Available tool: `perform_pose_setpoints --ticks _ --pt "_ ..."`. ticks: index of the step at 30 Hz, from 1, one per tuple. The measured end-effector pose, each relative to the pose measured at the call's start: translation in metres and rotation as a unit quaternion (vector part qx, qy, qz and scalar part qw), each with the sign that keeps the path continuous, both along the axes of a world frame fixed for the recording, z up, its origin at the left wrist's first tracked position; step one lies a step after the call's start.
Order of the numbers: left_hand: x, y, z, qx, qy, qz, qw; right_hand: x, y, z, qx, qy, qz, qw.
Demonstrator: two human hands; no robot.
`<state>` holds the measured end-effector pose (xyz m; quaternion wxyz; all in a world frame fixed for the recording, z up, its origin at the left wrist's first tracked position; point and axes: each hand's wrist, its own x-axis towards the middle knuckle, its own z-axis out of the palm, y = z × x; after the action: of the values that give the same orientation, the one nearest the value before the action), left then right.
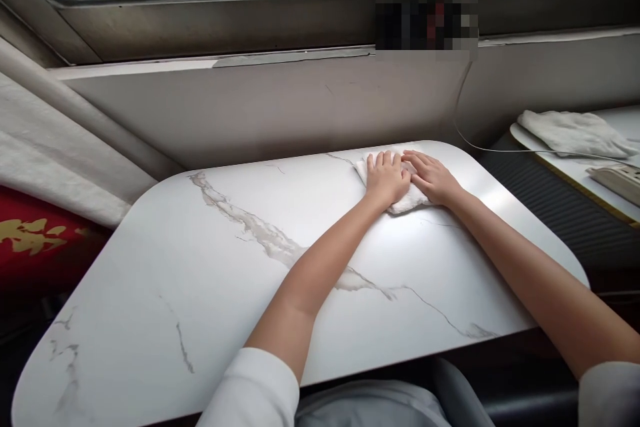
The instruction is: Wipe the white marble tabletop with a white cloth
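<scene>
A folded white cloth (pixel 407 200) lies on the white marble-patterned table (pixel 200 280), near its far edge and right of the middle. My left hand (pixel 387 177) rests palm down on the cloth, fingers side by side and pressing it to the surface. Just to the right, my right hand (pixel 430 177) also lies on the cloth, its fingers stretched toward the left hand. The two hands nearly touch. Part of the cloth is hidden under them.
Beyond the table stand a wall (pixel 280 100) and a window. On the right, another table holds a white cloth (pixel 575 133) and a power strip (pixel 617 180); a thin cable (pixel 530 150) runs there. Left are a white curtain (pixel 60 133) and a red cloth (pixel 45 233).
</scene>
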<state>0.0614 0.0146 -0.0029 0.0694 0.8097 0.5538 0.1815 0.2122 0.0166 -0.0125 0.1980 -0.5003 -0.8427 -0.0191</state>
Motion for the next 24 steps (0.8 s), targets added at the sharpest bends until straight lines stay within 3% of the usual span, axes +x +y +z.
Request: perform_pose_setpoints --ticks 8,14,19,24 --pt "-0.008 0.045 -0.002 0.03 -0.002 0.04 0.999 -0.013 0.053 0.002 -0.005 0.031 0.025 0.999" --pt "-0.011 0.066 -0.004 0.033 0.003 0.055 0.998 -0.017 0.075 0.005 -0.002 0.02 0.047 0.999" --pt "-0.01 0.064 -0.003 0.038 0.011 0.059 0.997 -0.017 0.071 0.004 0.0 0.008 0.028 1.0" --pt "-0.011 0.038 0.0 0.019 0.033 0.04 0.998 -0.017 0.043 0.002 -0.013 -0.03 -0.002 0.999"
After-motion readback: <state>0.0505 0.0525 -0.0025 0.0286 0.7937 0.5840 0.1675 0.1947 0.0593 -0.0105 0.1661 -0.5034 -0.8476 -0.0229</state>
